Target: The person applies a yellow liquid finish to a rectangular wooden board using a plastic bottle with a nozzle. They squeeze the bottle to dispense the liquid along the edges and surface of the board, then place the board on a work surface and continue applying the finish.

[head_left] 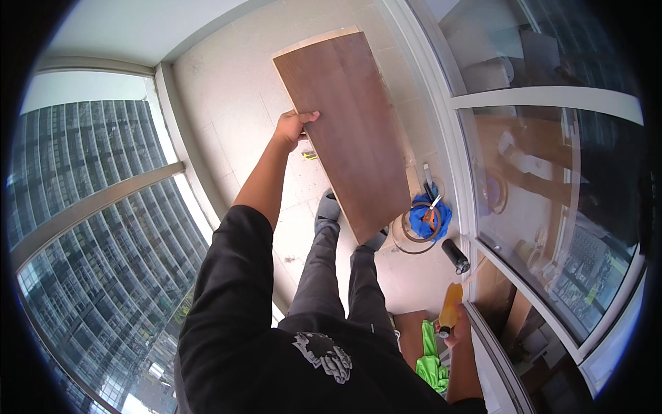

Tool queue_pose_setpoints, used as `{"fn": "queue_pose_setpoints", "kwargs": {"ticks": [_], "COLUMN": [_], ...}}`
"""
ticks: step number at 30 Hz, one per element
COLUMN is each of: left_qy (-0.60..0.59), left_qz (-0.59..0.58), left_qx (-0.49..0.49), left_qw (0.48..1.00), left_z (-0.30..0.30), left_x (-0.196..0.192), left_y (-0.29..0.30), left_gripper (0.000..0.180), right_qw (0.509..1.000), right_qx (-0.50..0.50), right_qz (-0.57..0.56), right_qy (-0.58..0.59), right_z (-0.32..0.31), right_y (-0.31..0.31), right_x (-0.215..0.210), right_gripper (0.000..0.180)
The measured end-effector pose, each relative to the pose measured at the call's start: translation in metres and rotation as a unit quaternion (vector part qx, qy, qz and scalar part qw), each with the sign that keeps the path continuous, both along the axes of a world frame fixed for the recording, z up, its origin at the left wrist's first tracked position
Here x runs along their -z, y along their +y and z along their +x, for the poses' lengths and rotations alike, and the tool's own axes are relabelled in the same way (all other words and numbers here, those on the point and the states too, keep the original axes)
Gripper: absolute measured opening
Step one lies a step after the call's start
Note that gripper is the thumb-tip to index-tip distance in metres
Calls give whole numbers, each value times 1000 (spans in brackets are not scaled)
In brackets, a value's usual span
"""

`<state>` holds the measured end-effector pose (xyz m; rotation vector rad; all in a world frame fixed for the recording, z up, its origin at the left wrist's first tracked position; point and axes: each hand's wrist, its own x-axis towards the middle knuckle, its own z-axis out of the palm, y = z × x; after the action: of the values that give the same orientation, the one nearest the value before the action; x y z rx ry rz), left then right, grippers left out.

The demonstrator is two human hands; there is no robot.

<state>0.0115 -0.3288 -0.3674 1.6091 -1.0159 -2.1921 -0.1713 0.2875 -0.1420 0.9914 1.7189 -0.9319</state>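
My left hand (296, 128) is closed on the left edge of a long brown wooden board (353, 131), with the thumb on its broad face and the fingers behind. The board stands tilted in front of me, its lower end close to my right shoe. Down at the right, my right hand (458, 330) is wrapped round an amber-yellow bottle (451, 308) with a dark cap. The bottle's cap end is at my fingers and its other end points up and away. The hand is well apart from the board.
Right of the board, a blue bag (430, 219) holds tools, with a brown hoop-like coil (408, 234) around it. A black cylinder (455, 256) lies by the glass door frame (463, 172). Green cloth (431, 366) lies near my right forearm. A small yellow-black object (309, 155) is on the floor (227, 131).
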Motion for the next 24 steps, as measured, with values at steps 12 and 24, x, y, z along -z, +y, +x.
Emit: {"fn": "queue_pose_setpoints", "kwargs": {"ticks": [12, 24], "left_qy": [73, -12], "left_qz": [55, 65], "left_qx": [-83, -197], "left_qw": [992, 978], "left_z": [30, 41], "left_x": [129, 161], "left_y": [-16, -12], "left_gripper": [55, 45], "right_qw": [995, 988], "right_qx": [-87, -140], "right_qz": [15, -8], "right_qy": [-50, -64], "right_z": [-7, -13], "right_y": [-93, -127], "right_x": [14, 27], "right_gripper": [57, 61]}}
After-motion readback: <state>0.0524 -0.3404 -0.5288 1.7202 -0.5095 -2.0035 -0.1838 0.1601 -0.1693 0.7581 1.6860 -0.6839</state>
